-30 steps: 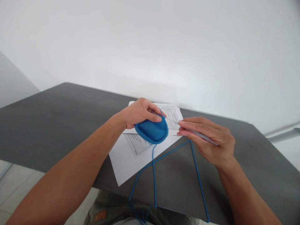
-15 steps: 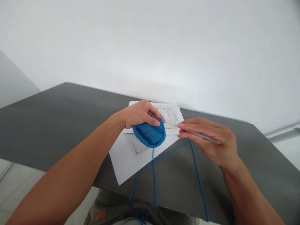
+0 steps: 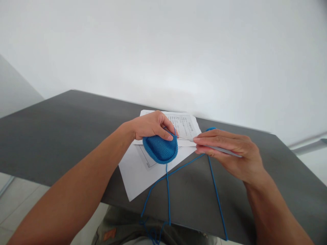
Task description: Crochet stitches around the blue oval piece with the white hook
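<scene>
My left hand [image 3: 155,126] pinches the upper edge of a round, cupped piece of blue crochet [image 3: 161,149], thumb on the near side. A strand of blue yarn runs up by its index finger. In my right hand [image 3: 227,149] is a crochet hook [image 3: 222,150] with a grey handle, held between thumb and fingers. Its thin metal shaft points left to the crochet's edge beside my left fingertips; whether the tip sits in a stitch is too small to tell. Blue yarn [image 3: 168,194] hangs below the crochet and crosses another strand on the table.
Printed paper sheets [image 3: 143,180] lie overlapped under my hands on the dark grey table [image 3: 63,136]. More blue yarn [image 3: 211,129] shows behind my right hand. Strands drop over the front edge to a tangle [image 3: 153,234] at my lap. A white wall [image 3: 163,51] stands behind.
The crochet piece has shifted slightly left and down with my left fingers. My right hand has moved a little to the right and down, uncovering more of the yarn behind it.
</scene>
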Motion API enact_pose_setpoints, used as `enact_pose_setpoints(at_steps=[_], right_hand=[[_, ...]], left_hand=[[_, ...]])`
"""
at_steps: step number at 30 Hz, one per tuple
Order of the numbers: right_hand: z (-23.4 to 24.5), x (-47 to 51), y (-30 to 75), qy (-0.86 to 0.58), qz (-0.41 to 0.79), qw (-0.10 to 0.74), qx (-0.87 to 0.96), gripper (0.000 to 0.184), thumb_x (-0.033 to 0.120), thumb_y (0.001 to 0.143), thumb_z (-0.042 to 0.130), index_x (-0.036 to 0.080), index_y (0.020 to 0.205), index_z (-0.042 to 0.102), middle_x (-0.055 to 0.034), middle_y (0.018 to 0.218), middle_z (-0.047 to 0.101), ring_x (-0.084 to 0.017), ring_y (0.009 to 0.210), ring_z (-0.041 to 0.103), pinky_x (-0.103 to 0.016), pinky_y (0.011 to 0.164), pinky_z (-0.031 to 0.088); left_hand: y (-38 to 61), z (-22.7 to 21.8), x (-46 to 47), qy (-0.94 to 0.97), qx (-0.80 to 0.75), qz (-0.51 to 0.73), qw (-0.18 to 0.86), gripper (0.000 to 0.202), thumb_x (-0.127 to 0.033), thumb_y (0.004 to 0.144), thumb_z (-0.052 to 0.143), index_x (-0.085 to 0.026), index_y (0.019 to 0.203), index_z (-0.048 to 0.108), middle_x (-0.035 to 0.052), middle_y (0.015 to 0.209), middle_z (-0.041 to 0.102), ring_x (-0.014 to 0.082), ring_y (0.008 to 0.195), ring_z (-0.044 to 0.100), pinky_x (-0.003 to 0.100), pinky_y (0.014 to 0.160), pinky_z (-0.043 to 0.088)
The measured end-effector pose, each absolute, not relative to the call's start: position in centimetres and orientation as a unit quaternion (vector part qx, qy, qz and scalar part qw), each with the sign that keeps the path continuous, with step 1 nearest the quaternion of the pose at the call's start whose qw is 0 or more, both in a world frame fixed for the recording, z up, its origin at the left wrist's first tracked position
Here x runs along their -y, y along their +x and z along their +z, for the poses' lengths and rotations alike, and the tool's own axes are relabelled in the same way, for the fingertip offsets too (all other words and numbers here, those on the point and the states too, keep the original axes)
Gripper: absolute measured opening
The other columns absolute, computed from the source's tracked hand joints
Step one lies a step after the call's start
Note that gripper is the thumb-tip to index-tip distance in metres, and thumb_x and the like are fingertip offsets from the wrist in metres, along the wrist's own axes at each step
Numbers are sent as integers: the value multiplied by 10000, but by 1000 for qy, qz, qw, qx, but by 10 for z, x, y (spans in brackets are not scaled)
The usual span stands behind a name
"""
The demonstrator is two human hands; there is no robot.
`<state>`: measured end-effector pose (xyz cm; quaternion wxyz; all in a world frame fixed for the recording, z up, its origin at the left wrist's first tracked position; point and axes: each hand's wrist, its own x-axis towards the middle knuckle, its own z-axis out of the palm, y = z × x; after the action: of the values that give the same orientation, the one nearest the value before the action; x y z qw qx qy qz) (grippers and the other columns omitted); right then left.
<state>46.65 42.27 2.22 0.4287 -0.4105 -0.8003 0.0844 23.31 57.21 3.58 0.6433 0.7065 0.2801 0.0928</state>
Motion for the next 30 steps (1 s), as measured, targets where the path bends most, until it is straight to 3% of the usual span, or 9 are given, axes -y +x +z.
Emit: enact_pose_setpoints(at_steps=[4,8,13,17,23,30], right_hand=[[23,-423,468,-409,91,428,801,365,161,874,805,351,1186,796,-16,1023,826,-198,902,792,-292,762,669],[25,-423,467,-409,126,452,783,361,151,852,826,363,1144,812,-12,947,826,-201,837,792,-301,697,680],[21,-423,465,-425,258,523,692,236,137,848,822,288,1027,846,-28,900,803,-161,641,766,-290,598,688],[14,-425,466,-432,350,556,618,116,225,875,814,230,986,846,-44,806,787,-168,600,753,-291,532,669],[12,-433,455,-408,409,623,527,161,349,852,838,195,896,838,-45,665,775,-148,503,690,-237,419,595],[1,-442,430,-409,423,668,456,200,380,783,889,214,878,830,-26,680,781,-137,557,713,-238,517,642]], left_hand=[[232,35,-572,714,-269,88,641,165,-119,655,862,-163,813,853,18,720,777,103,620,632,186,568,474],[232,32,-573,715,-260,89,643,154,-142,664,869,-174,815,857,33,758,792,109,644,648,174,556,479],[232,33,-572,704,-258,91,655,149,-150,651,878,-164,798,854,77,900,831,132,703,693,193,613,523],[232,33,-571,700,-243,90,666,157,-150,664,880,-163,819,856,93,941,835,147,749,718,207,654,544],[233,33,-570,677,-222,119,691,134,-154,686,885,-146,812,840,111,1004,833,149,794,725,227,721,560],[238,34,-563,646,-240,183,701,114,-132,704,865,-134,811,825,62,844,806,122,711,684,209,660,532]])
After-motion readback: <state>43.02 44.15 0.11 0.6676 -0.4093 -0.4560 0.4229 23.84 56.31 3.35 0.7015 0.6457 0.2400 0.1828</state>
